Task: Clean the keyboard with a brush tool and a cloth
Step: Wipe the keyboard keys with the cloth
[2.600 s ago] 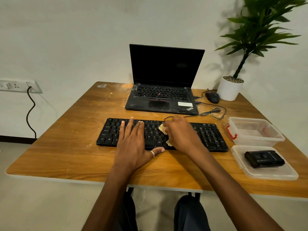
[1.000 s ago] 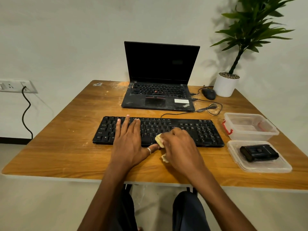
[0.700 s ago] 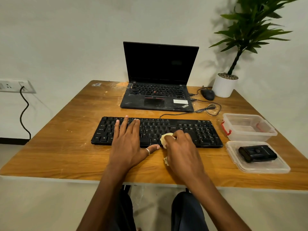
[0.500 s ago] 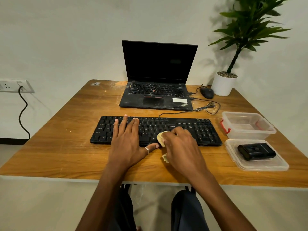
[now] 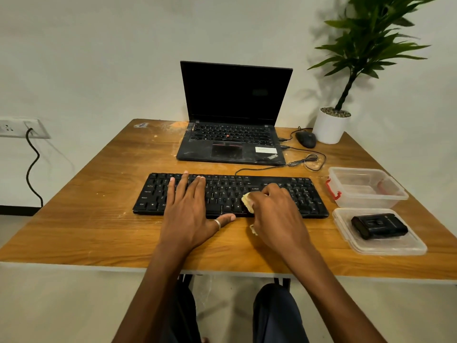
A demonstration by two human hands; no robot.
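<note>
The black keyboard [image 5: 230, 191] lies across the middle of the wooden table [image 5: 86, 219], just near of the open laptop [image 5: 230, 144]. The left hand [image 5: 188, 214] rests flat on the keyboard's left half, fingers straight and thumb along its near edge. The right hand [image 5: 277, 214] curls round a pale yellow cloth [image 5: 247, 203] and presses it onto the keys right of centre. The cloth shows at the hand's left side and under the palm. At the far right stands a clear container [image 5: 366, 189], and near of it a black object [image 5: 378, 226] lies on a clear lid [image 5: 385, 246]
</note>
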